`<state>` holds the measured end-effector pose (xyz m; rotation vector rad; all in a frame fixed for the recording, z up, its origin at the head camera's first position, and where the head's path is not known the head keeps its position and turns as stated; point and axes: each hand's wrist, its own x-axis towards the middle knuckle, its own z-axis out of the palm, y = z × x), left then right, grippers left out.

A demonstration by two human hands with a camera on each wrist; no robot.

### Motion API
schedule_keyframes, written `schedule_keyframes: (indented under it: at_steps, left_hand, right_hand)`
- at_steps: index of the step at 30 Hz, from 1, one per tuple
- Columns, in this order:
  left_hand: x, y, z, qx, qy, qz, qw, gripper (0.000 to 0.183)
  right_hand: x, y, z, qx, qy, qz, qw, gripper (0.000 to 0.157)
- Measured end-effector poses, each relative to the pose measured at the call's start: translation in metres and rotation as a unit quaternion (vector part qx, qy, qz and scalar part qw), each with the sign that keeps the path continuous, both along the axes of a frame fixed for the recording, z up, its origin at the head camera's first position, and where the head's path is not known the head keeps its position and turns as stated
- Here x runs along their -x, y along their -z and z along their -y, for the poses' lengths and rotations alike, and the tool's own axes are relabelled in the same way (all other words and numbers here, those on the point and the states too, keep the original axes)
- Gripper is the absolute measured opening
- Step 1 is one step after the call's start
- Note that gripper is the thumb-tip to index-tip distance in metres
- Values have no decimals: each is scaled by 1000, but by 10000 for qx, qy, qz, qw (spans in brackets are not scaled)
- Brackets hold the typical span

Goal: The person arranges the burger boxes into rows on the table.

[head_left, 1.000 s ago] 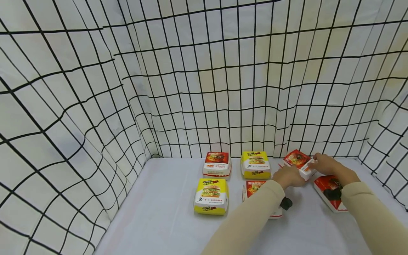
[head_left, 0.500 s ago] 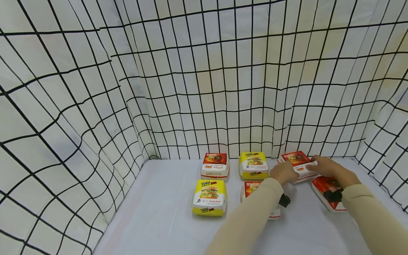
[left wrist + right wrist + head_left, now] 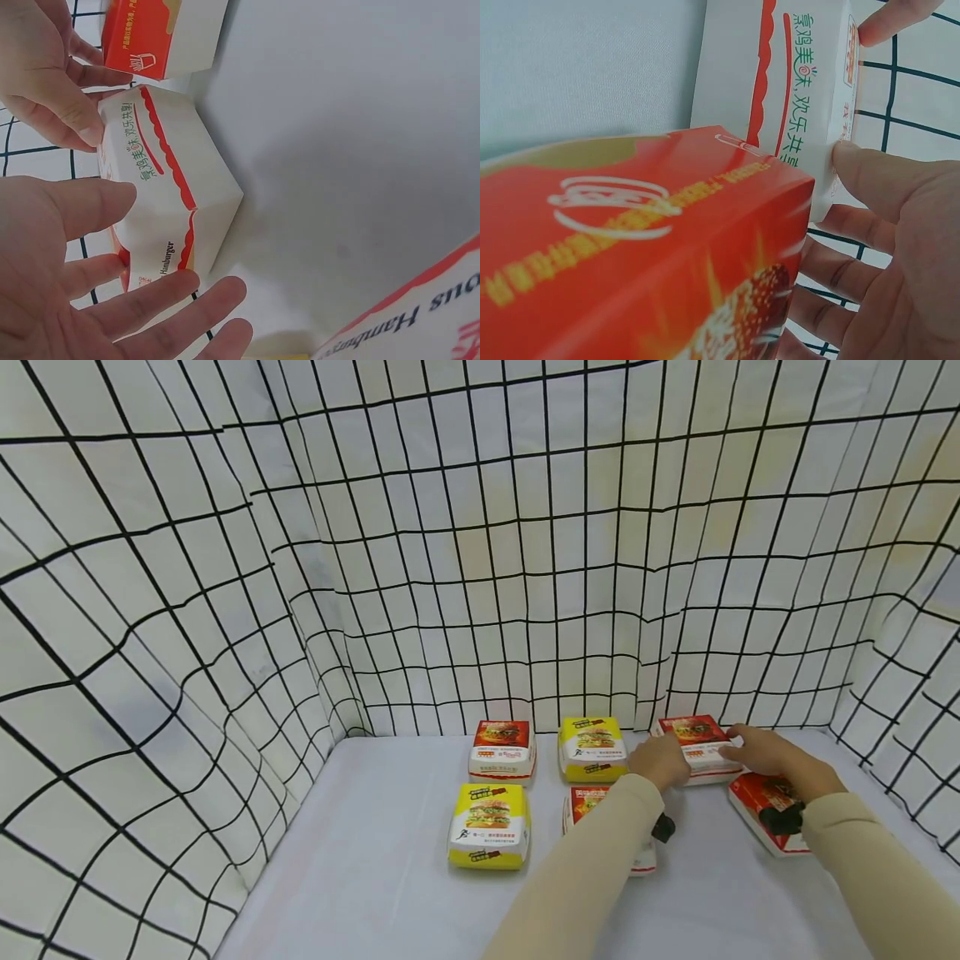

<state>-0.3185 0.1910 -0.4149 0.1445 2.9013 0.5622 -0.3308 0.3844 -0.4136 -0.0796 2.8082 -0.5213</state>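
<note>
A red-and-white burger box (image 3: pixel 696 735) lies flat at the back right of the white table, between both hands. My left hand (image 3: pixel 660 762) is at its left side; in the left wrist view its fingers (image 3: pixel 161 330) are spread, with the thumb reaching to the box's top edge. My right hand (image 3: pixel 776 758) grips the near right corner: the right wrist view has the thumb (image 3: pixel 874 176) on the edge and fingers at the side, partly hidden. Another red burger box (image 3: pixel 753 802) sits askew under my right wrist. My left forearm partly covers a third red-and-white box (image 3: pixel 581 802).
Left of the hands, a yellow burger box (image 3: pixel 592 747) and a red one (image 3: pixel 502 747) stand in the back row. A yellow-and-white box (image 3: pixel 489 827) is in front. White walls with black netting (image 3: pixel 480 610) rise behind and beside the white table (image 3: pixel 360 877).
The burger box between my hands has gone from tilted to flat on the table and turned straighter. My left hand has drawn back slightly leftward from it; the right stays at its corner.
</note>
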Motion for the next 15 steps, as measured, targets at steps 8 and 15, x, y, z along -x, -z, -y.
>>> schedule_keyframes:
  at_steps: [8,15]
  left_hand:
    - [4,2,1,128,12,-37,9999,26]
    - [7,6,5,108,94,-72,9999,34]
  right_hand:
    - [2,0,3,-13,-129,-126,9998,63]
    - [4,6,2,28,-119,-140,9998,62]
